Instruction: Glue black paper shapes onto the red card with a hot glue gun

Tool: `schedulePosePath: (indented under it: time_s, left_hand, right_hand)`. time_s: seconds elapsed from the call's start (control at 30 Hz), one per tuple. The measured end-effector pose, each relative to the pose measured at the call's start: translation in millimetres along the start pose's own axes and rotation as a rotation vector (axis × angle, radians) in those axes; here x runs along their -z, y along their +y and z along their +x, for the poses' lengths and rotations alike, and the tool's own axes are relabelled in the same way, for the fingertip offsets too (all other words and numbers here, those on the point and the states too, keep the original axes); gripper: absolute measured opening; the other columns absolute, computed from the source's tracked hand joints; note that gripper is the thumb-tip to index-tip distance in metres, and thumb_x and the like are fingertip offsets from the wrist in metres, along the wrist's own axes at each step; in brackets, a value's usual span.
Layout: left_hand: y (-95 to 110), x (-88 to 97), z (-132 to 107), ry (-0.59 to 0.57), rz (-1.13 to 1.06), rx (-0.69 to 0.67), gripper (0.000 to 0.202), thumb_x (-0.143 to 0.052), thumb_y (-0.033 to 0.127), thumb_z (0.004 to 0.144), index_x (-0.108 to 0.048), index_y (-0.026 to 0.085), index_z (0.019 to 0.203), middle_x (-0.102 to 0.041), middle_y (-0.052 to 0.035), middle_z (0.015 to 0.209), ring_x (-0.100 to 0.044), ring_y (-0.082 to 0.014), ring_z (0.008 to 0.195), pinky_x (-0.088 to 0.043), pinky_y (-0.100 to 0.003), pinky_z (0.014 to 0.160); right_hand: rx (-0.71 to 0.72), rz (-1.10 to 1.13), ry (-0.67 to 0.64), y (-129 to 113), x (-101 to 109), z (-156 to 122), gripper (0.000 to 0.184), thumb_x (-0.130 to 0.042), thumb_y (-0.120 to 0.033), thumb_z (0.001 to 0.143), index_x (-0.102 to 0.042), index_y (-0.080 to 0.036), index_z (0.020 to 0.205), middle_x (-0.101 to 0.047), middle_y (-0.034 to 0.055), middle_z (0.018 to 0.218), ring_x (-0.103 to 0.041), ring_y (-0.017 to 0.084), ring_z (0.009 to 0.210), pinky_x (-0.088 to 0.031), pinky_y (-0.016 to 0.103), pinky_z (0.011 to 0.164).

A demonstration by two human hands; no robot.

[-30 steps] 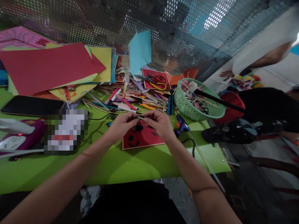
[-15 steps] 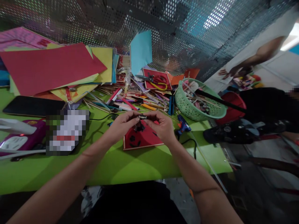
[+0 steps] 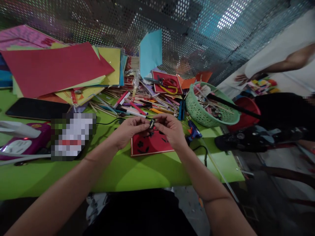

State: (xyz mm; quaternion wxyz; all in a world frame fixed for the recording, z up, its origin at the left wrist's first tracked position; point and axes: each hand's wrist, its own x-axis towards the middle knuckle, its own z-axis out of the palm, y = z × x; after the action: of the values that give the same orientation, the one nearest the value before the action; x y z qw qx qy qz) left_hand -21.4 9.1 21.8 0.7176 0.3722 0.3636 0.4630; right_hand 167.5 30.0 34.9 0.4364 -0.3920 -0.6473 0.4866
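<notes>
Between my two hands is a small dark piece with a pale patch (image 3: 152, 124), too small to name surely. My left hand (image 3: 130, 130) pinches it from the left with thumb and fingers. From the other side my right hand (image 3: 171, 131) closes on it too, fingertips almost meeting the left ones. Below them a red board with a light edge (image 3: 157, 147) lies on the green table (image 3: 118, 177). Black flower and leaf shapes (image 3: 140, 145) show on the board; my hands hide its upper part.
Pens and thin sticks (image 3: 137, 105) are heaped behind my hands. A blue glue gun (image 3: 194, 130) and a green basket (image 3: 204, 109) are to the right, coloured paper (image 3: 61, 68) and a phone (image 3: 36, 108) to the left. Another person's arm (image 3: 283, 65) reaches in at far right.
The small piece between my fingers has turned from lying flat to tilted more upright. Both hands stay over the board. The whole view has shifted slightly.
</notes>
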Motion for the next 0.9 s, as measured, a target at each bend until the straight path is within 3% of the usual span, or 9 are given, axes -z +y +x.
schedulePosePath:
  time_s: [0.13, 0.27, 0.6, 0.77, 0.9]
  left_hand:
    - [-3.1, -0.5, 2.2, 0.043, -0.056, 0.002, 0.031, -0.087, 0.028, 0.064, -0.071, 0.014, 0.086, -0.072, -0.0009, 0.077, -0.065, -0.0098, 0.063, -0.054, -0.023, 0.069]
    - [-3.8, -0.2, 2.6, 0.071, -0.074, -0.017, 0.036, -0.088, 0.026, 0.063, -0.072, 0.014, 0.093, -0.073, -0.0011, 0.080, -0.066, -0.0100, 0.063, -0.055, -0.023, 0.069]
    - [-2.8, -2.9, 1.3, 0.059, -0.117, -0.030, 0.026, -0.086, 0.029, 0.066, -0.070, 0.013, 0.079, -0.070, -0.0017, 0.069, -0.065, -0.0100, 0.060, -0.054, -0.019, 0.060]
    - [-3.6, -4.6, 2.1, 0.092, -0.221, 0.005, 0.031, -0.086, 0.018, 0.065, -0.074, 0.016, 0.094, -0.073, -0.0009, 0.079, -0.067, -0.0092, 0.063, -0.057, -0.020, 0.065]
    - [-7.7, -3.0, 3.6, 0.084, -0.273, 0.011, 0.030, -0.082, 0.014, 0.070, -0.076, 0.018, 0.100, -0.075, -0.0018, 0.084, -0.069, -0.0091, 0.065, -0.059, -0.020, 0.069]
  right_hand:
    - [0.124, -0.110, 0.039, -1.0, -3.0, -3.4, 0.016, -0.071, -0.024, 0.084, -0.069, -0.022, 0.100, -0.071, 0.0010, 0.090, -0.067, 0.014, 0.078, -0.055, 0.028, 0.075]
    - [0.232, -0.296, 0.018, -3.5, -2.5, -5.4, 0.023, -0.071, -0.024, 0.085, -0.070, -0.022, 0.108, -0.073, 0.0038, 0.102, -0.067, 0.014, 0.080, -0.055, 0.030, 0.078]
    - [0.241, -0.324, -0.010, -4.5, -2.4, -5.9, 0.025, -0.071, -0.026, 0.085, -0.071, -0.024, 0.110, -0.074, 0.0043, 0.107, -0.068, 0.016, 0.085, -0.057, 0.033, 0.081]
    - [0.263, -0.379, -0.002, -7.2, -1.9, -6.9, 0.026, -0.070, -0.027, 0.086, -0.071, -0.026, 0.113, -0.073, 0.0051, 0.112, -0.068, 0.020, 0.095, -0.056, 0.037, 0.087]
    - [0.301, -0.406, 0.004, -7.7, -2.2, -8.0, 0.026, -0.069, -0.025, 0.087, -0.070, -0.027, 0.114, -0.073, 0.0047, 0.112, -0.068, 0.019, 0.091, -0.055, 0.035, 0.084]
